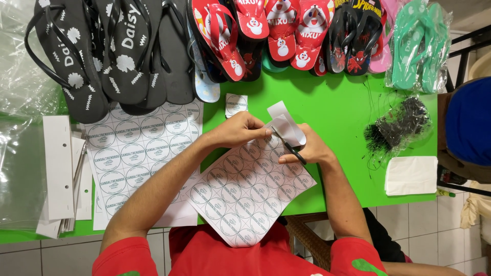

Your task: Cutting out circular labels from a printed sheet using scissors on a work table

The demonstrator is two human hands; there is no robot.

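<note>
Two bare hands meet over a white paper sheet printed with rows of grey round labels [250,191], which lies tilted on the bright green counter [337,112] with its near corner hanging past the counter's edge. The left hand [238,130] pinches the sheet's far edge, fingers closed on the paper. The right hand [309,148] grips a pair of dark-bladed scissors [289,147], fingers wrapped through the handles, blades biting into that same far edge. A curl of white paper trimmings [286,122] lifts away just beyond the blades.

Judging by the layout, the cutting has barely begun: one small square-cut label [236,105] lies on the counter beyond the sheet, while nearly all the circles on the sheet remain uncut. A second, flat printed label sheet [135,153] lies left of the held one, seemingly untouched.

Beyond the sheet, rubber flip-flops line the counter's far edge: black ones [110,51], then red ones [255,30]. Right of the sheet sits a clear bag of black fasteners [399,125] and a folded white cloth [411,175].
</note>
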